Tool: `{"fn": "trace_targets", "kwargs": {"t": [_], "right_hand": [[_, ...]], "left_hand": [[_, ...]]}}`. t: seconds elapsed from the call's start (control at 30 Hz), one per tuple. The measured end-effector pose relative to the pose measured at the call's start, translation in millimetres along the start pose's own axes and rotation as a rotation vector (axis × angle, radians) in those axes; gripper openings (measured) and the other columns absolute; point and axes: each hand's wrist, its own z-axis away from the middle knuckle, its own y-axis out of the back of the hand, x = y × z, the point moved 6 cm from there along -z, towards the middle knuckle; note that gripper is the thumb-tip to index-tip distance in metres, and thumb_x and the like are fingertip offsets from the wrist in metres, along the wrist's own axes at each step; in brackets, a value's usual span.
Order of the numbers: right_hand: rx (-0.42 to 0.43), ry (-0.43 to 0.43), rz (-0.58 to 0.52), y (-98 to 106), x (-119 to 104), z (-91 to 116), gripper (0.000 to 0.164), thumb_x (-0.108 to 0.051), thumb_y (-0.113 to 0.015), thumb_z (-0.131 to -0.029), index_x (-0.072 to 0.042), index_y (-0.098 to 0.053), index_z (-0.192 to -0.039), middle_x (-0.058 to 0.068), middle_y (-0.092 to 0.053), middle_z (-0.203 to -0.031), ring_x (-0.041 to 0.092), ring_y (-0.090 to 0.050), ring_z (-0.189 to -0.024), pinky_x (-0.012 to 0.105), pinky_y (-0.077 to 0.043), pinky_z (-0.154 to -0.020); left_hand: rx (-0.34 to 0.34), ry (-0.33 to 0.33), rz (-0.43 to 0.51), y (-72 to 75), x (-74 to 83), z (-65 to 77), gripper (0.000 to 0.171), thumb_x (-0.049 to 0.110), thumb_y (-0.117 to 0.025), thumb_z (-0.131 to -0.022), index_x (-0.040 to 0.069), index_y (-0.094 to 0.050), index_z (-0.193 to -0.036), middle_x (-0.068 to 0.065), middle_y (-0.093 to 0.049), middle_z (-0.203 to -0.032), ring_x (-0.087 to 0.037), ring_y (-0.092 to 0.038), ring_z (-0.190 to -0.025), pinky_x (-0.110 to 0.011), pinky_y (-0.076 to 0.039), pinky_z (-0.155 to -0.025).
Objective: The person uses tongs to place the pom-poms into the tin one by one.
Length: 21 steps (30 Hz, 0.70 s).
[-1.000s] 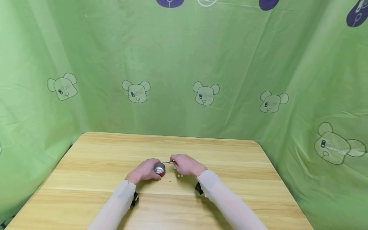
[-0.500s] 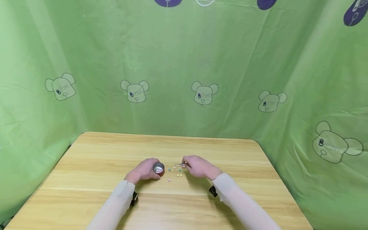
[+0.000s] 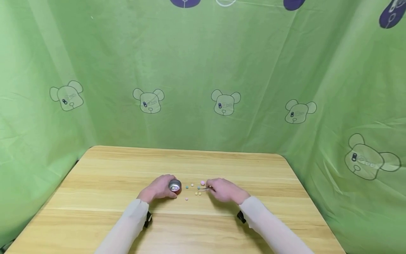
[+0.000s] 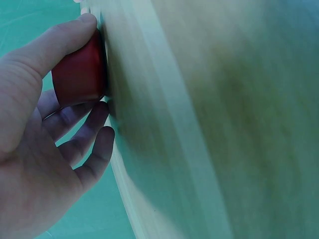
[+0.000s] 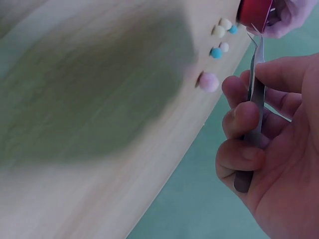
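My left hand [image 3: 158,188] holds a small red round tin [image 4: 79,74] on the table, thumb on one side and fingers on the other. Its open mouth faces the head camera and a few small balls show inside. My right hand [image 3: 223,189] grips metal tweezers [image 5: 257,94] between thumb and fingers. The tweezers' tips stand slightly apart with nothing visible between them. In the head view they point left, over small fuzzy balls: yellow ones [image 3: 200,193], a blue one [image 3: 198,187] and a larger pink one [image 3: 202,182].
More small balls lie between the hands: a blue one [image 3: 187,187], a pale one [image 3: 192,185] and a pink one [image 3: 186,199] nearer the front. The wooden table [image 3: 127,165] is enclosed by green curtains [image 3: 190,134] at the back and sides.
My right hand has moved away from the tin to the right, then slightly toward the front, with the tweezers in its grip. The left hand stays around the tin.
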Motion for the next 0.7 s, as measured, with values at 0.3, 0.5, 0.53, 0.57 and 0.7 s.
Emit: {"fn": "trace_targets", "kwargs": {"t": [0.3,0.5,0.53,0.57,0.7], "right_hand": [[-0.015,-0.006,-0.002,-6,8,5,0.012,-0.019,-0.051,-0.097,-0.012,-0.061,-0.099,-0.004,-0.061,-0.084,0.005,-0.049,-0.064,0.024,-0.046,-0.061],[-0.008,0.003,0.011,-9,10,6,0.012,-0.017,-0.051,-0.097,-0.012,-0.062,-0.099,-0.004,-0.061,-0.086,0.005,-0.051,-0.069,0.027,-0.048,-0.067],[-0.006,0.003,0.016,-9,11,6,0.012,-0.018,-0.051,-0.097,-0.013,-0.062,-0.099,-0.005,-0.061,-0.086,0.005,-0.051,-0.07,0.028,-0.048,-0.067],[-0.004,0.003,0.019,-10,11,6,0.012,-0.018,-0.051,-0.097,-0.013,-0.062,-0.099,-0.006,-0.061,-0.086,0.005,-0.051,-0.07,0.028,-0.048,-0.067],[-0.008,-0.004,0.015,-12,13,5,0.011,-0.018,-0.052,-0.097,-0.013,-0.061,-0.098,-0.008,-0.058,-0.083,0.005,-0.051,-0.068,0.027,-0.047,-0.066]], "left_hand": [[-0.001,0.003,0.003,-0.8,-1.2,0.0,0.052,0.025,-0.085,-0.067,0.008,-0.059,-0.109,-0.001,-0.061,-0.099,-0.021,-0.057,-0.094,-0.041,-0.047,-0.088],[-0.005,0.01,-0.008,-0.7,-1.3,-0.4,0.053,0.026,-0.085,-0.067,0.008,-0.059,-0.11,-0.001,-0.061,-0.1,-0.021,-0.057,-0.095,-0.041,-0.046,-0.088],[-0.007,0.01,-0.011,-0.7,-1.2,-0.3,0.054,0.026,-0.085,-0.067,0.008,-0.059,-0.111,-0.001,-0.061,-0.1,-0.021,-0.057,-0.095,-0.041,-0.046,-0.088],[-0.007,0.007,-0.011,-0.6,-0.8,-0.3,0.054,0.026,-0.085,-0.067,0.008,-0.059,-0.11,-0.002,-0.061,-0.1,-0.022,-0.057,-0.095,-0.042,-0.046,-0.088],[-0.008,0.009,-0.005,-0.5,-0.2,-0.2,0.053,0.025,-0.085,-0.067,0.008,-0.059,-0.11,-0.002,-0.061,-0.1,-0.022,-0.057,-0.095,-0.042,-0.046,-0.088]]}}
